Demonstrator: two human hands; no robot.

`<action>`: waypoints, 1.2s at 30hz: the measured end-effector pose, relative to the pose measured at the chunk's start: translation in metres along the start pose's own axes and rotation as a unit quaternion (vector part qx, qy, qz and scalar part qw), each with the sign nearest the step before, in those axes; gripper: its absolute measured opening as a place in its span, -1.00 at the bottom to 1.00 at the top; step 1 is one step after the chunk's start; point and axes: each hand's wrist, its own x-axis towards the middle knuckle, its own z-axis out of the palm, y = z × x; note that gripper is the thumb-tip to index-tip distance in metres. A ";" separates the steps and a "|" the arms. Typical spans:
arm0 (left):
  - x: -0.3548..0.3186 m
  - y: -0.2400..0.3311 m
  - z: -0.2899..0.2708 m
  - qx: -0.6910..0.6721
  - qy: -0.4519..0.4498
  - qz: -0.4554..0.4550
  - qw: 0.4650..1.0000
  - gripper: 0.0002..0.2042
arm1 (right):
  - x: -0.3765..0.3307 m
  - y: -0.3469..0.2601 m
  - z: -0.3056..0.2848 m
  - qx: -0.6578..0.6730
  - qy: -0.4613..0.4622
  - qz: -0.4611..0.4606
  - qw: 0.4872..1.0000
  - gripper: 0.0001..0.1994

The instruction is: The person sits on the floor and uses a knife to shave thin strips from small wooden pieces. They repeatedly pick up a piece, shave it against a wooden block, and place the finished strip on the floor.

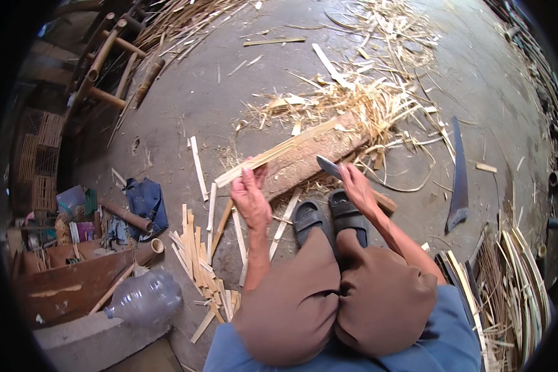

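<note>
My left hand (252,197) is closed round the near end of a long, pale bamboo strip (279,150). The strip slants away to the right, over a worn wooden board (310,159) on the floor. In my right hand (357,187) is a knife (328,166), its blade pointing left over the board's near side and apart from the strip. The fingers wrap round the handle, which is mostly hidden. Curled shavings (353,102) pile up around the board's far end.
A handsaw (457,177) lies on the floor to the right. Cut strips (198,257) are heaped at left, near a large plastic bottle (146,297) and a wooden box (74,291). Long split strips (518,279) lie bundled at lower right. My sandalled feet (332,217) are by the board.
</note>
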 end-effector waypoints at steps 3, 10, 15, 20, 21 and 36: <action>0.031 0.031 -0.023 0.107 -0.045 0.026 0.993 -0.62 | -0.039 0.109 -0.009 -0.387 0.191 -0.069 0.899 -0.49; 0.051 0.036 -0.045 0.240 -0.056 0.080 0.966 -0.70 | -0.067 0.129 -0.036 -0.362 0.111 -0.142 0.914 -0.64; 0.044 0.044 -0.030 0.223 -0.074 0.058 0.970 -0.81 | -0.111 0.057 -0.029 -0.115 0.099 -0.141 0.978 -0.72; 0.027 0.071 -0.007 0.342 -0.155 0.088 0.922 -0.76 | -0.106 -0.072 -0.018 0.009 -0.054 -0.179 0.982 -0.75; 0.022 0.075 -0.001 0.348 -0.175 0.086 0.917 -0.75 | -0.104 -0.087 -0.015 0.014 -0.082 -0.197 0.977 -0.75; 0.005 0.083 -0.004 0.375 -0.214 0.088 0.898 -0.79 | -0.085 -0.047 -0.005 -0.078 -0.102 -0.089 0.988 -0.68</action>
